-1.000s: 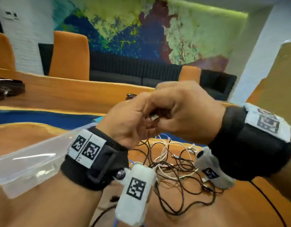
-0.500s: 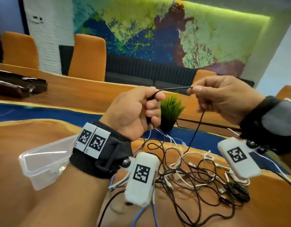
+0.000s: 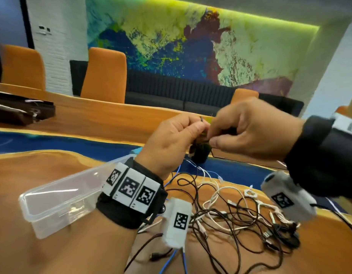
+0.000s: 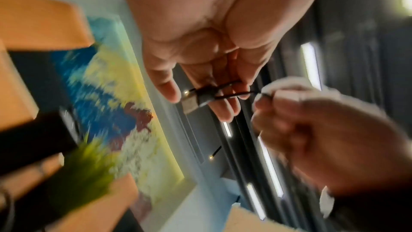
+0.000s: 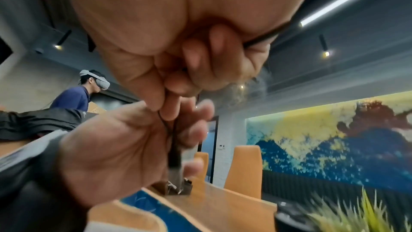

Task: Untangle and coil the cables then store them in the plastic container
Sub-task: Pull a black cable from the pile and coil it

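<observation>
right hand [image 5: 191, 55] pinching black cable [image 5: 172, 140], left hand [image 5: 125, 149] holding plug end

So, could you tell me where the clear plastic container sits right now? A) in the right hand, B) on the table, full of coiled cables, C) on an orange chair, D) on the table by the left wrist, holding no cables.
D: the plastic container rests on the table beside the left wrist, with no cables inside.

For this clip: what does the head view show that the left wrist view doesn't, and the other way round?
Head only: the tangled cable pile on the table and the clear plastic container beside the left wrist. Left wrist only: the black cable's USB plug lying across the left fingers, with cable turns wrapped round them. Both: left hand and right hand meeting on the black cable.
</observation>
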`<state>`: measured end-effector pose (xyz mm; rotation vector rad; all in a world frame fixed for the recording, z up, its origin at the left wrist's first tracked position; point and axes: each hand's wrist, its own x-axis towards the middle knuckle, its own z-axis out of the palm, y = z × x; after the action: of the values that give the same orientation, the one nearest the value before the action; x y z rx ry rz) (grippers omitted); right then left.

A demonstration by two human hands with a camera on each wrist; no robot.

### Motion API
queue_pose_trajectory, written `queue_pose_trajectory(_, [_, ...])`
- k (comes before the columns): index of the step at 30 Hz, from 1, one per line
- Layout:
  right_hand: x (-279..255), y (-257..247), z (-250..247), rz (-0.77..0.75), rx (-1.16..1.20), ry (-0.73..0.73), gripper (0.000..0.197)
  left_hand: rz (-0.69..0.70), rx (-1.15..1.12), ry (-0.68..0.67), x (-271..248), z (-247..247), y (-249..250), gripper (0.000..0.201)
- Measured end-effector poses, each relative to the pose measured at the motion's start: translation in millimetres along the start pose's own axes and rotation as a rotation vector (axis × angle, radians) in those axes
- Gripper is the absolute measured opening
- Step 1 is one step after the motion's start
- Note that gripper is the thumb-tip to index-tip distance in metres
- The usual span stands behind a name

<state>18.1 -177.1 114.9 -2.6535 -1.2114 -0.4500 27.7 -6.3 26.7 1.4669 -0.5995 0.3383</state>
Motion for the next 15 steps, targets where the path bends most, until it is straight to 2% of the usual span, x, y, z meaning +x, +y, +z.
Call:
queue_pose_trajectory(2, [3, -1, -16, -0.004, -0.054, 0.056, 0.009, -0.008, 0.087, -0.044, -2, 3, -2, 0.021])
queue_pose_trajectory(4, [3, 6, -25, 0.019, -0.040, 0.127, 0.006, -0.064, 0.032, -0.094, -3, 5, -3, 0.024])
queue_pose_trajectory(7, [5, 24, -16, 0.076, 0.035, 0.290, 0.008, -0.171, -0.228, -0.162, -6, 8, -1, 0.024])
queue_pose_trajectory(8, [5, 30, -7, 0.109, 0.044, 0.296, 0.010, -0.191, -0.356, -0.152, -6, 9, 2, 0.021])
queue_pose_trajectory(9, [4, 34, 4, 0.141, 0.040, 0.248, 0.012, -0.191, -0.457, -0.117, -6, 10, 3, 0.019])
queue_pose_trajectory(11, [-2, 36, 26, 0.183, 0.004, 0.026, 0.015, -0.144, -0.515, -0.030, -4, 10, 1, 0.022])
queue_pose_trajectory(13, [-10, 27, 35, 0.140, -0.053, -0.168, 0.015, -0.042, -0.299, 0.029, -1, 8, -5, 0.026])
queue_pose_trajectory(15, [-12, 13, 24, 0.022, -0.108, -0.190, 0.018, 0.057, 0.021, 0.000, -2, 7, -9, 0.022])
